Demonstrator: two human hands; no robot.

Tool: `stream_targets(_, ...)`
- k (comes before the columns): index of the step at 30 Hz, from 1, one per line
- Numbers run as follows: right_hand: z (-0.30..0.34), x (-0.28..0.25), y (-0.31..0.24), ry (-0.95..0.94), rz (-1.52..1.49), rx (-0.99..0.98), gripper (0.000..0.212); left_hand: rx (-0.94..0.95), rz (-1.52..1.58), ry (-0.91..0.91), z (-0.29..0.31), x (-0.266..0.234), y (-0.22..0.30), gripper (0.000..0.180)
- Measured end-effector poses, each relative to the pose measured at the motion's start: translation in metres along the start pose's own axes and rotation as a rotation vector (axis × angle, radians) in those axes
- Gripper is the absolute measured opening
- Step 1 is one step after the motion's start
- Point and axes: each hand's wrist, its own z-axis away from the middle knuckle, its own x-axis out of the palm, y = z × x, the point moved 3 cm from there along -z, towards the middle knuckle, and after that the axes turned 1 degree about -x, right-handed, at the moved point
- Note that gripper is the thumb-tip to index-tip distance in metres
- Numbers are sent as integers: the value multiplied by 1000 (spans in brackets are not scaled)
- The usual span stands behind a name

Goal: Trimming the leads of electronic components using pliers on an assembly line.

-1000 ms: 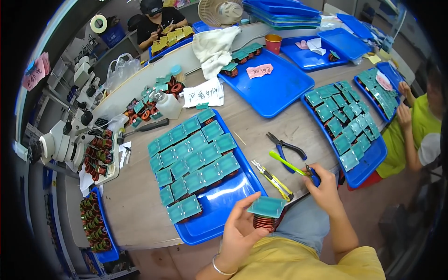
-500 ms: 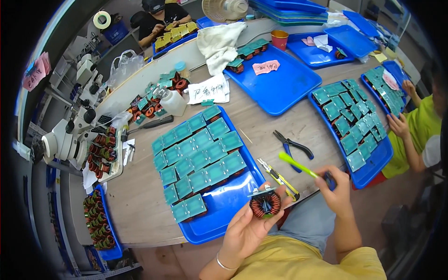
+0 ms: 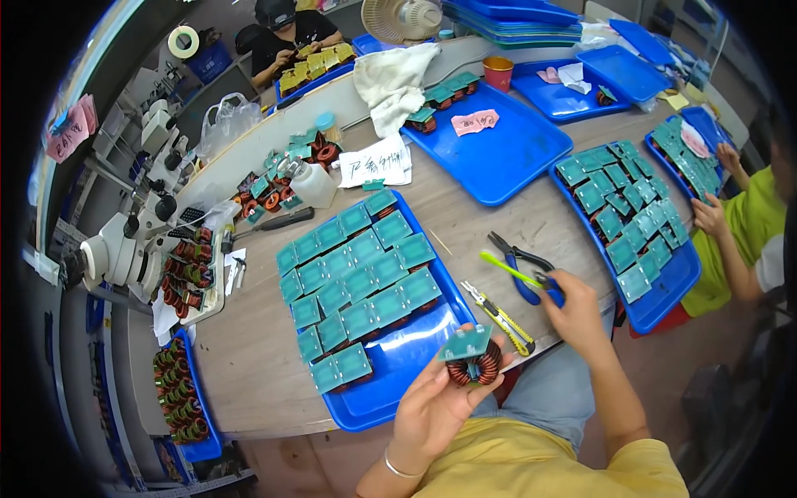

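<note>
In my left hand [image 3: 432, 415] is a ring-shaped copper-wound coil [image 3: 480, 366] with a small green circuit board [image 3: 466, 343] on its upper side, the fingers supporting it from below and behind. My right hand [image 3: 574, 314] is closed round a thin yellow-green stick-like tool [image 3: 502, 267] that points left over the pliers. A dark blue piece also shows at its fingers; what it belongs to is unclear. Beneath the stick lie the pliers [image 3: 521, 264], with dark blue handles. Between both hands rests a yellow utility knife [image 3: 502, 319].
A blue tray [image 3: 374, 408] of green-board coils lies left of my hands. More blue trays stand at the back [image 3: 498, 170] and right [image 3: 660, 309]. Microscopes [image 3: 116, 249] line the left side. One co-worker [image 3: 739, 224] sits right; another [image 3: 292, 37] works across the partition.
My right hand has moved left and up, bringing the yellow-green stick over the pliers. In my left hand the coil has tilted, so the board's flat face now shows.
</note>
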Motion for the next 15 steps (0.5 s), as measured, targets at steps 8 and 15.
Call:
stream_targets(8, 5, -15, -74, -237, -482, -31, 43, 196, -283, 22, -4, -12, -8, 81)
stream_targets(15, 30, -31, -81, -328, -425, -115, 52, 146, -683, 113, -17, 5, -32, 94)
